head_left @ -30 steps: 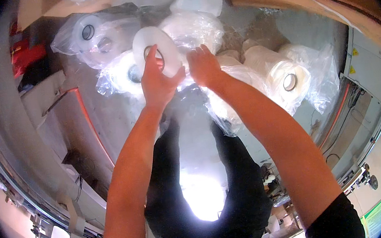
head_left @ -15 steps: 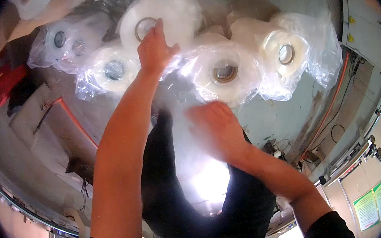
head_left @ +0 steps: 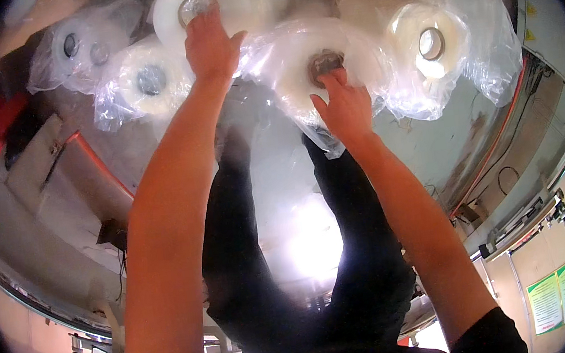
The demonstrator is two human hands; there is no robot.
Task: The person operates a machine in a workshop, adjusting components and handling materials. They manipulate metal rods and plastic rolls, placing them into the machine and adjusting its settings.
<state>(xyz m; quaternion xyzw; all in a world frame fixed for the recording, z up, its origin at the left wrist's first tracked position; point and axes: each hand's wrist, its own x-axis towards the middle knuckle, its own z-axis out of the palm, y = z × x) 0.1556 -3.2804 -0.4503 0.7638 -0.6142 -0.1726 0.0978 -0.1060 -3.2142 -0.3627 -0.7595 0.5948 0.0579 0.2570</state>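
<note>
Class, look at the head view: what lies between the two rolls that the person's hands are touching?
Only crinkled clear plastic wrap. The left hand rests on the upper roll, the right hand on the bagged roll; no other object separates them.

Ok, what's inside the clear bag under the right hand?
A white film roll with a dark core hole sits inside the clear bag. The right hand has fingertips at the core, so the inside of the hole is hidden.
</note>
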